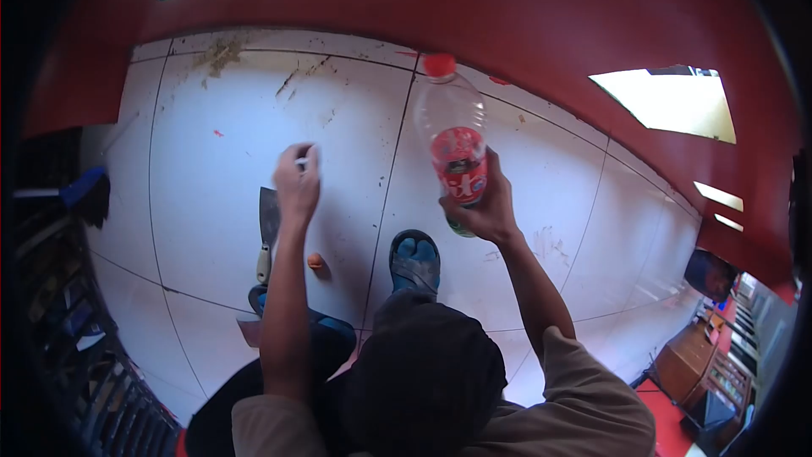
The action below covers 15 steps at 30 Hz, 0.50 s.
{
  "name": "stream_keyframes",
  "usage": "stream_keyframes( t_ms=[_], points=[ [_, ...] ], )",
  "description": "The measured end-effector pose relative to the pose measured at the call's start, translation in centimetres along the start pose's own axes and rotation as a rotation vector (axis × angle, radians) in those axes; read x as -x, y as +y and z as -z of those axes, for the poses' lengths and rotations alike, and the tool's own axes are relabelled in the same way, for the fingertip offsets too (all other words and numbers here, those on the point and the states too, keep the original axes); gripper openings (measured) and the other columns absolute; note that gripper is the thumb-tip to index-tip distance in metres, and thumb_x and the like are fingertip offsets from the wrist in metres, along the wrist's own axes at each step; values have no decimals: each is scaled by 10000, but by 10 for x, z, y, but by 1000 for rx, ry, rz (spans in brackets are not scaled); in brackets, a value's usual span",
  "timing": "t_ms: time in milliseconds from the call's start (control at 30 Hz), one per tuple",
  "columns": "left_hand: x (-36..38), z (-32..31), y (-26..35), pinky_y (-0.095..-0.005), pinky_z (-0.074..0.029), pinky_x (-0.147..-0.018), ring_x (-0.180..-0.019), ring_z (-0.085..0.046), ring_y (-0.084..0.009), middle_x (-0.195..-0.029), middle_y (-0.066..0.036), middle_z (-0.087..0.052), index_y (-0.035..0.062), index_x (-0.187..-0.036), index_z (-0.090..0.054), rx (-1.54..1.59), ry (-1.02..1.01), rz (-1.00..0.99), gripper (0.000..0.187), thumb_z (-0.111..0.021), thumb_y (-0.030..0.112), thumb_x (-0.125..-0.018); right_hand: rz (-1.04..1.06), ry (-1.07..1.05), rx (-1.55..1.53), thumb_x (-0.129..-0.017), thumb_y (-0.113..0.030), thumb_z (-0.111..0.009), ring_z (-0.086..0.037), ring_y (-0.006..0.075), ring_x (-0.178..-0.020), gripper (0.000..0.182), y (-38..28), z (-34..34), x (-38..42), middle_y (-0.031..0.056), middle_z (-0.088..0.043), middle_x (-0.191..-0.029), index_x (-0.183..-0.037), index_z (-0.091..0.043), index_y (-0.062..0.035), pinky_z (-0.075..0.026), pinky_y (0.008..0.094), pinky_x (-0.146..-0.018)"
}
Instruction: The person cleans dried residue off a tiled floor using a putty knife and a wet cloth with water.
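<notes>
My right hand (486,207) is wrapped round the lower part of a clear plastic bottle (455,106) with a red cap and a red label. The bottle is held over the tiled floor, cap pointing away from me. My left hand (298,182) is closed in a pinch above the floor and somewhat blurred. A whitish patch shows between its fingers, but I cannot make out what it is. Below that hand lies a scraper (268,224) with a dark blade and a pale handle. Beside my left forearm sits a small orange-brown round object (315,261).
A red wall (507,8) with bright openings runs along the far side. Dark stains (222,52) mark the white tiles. A blue broom head (87,195) and cluttered shelves (80,322) are at left. My sandalled foot (414,261) stands between my arms. A wooden cabinet (683,362) stands at right.
</notes>
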State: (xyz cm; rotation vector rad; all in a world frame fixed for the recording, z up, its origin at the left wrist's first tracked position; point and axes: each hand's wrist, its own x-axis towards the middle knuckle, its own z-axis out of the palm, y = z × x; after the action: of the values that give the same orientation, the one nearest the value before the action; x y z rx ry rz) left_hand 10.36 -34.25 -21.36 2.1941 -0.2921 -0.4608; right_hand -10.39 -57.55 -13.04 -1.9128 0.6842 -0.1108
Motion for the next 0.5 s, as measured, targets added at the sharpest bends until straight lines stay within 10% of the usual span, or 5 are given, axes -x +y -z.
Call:
stream_keyframes(
  t_ms=[67,200,500],
  points=[
    [6,-55,51,-402,-573,-773,-1023,-627,-292,-1240,-152,-586,12,-1302,-556,621,-431,331,568,-528,481,-982,-124,45,49,-640,-172,-800,-655,345,-1071,886,17,10,12,208,-635,-1170,-1392,-364,2,-515,412,-960],
    [27,-154,113,-463,-577,-791,-1182,-558,-350,-1425,-169,-445,64,-1464,-352,754,-913,469,844,-477,695,-917,-295,159,96,-628,-170,-797,-674,334,-1030,843,33,22,25,195,-657,-1136,-1352,-394,-11,-522,414,-946],
    [40,-215,130,-354,-557,-860,-1072,-645,-194,-1179,-106,-646,71,-1317,-529,702,-1040,276,639,-672,517,-881,-534,220,145,-653,-153,-790,-669,254,-970,652,63,32,31,141,-667,-1078,-1213,-484,-17,-517,372,-887]
  ],
)
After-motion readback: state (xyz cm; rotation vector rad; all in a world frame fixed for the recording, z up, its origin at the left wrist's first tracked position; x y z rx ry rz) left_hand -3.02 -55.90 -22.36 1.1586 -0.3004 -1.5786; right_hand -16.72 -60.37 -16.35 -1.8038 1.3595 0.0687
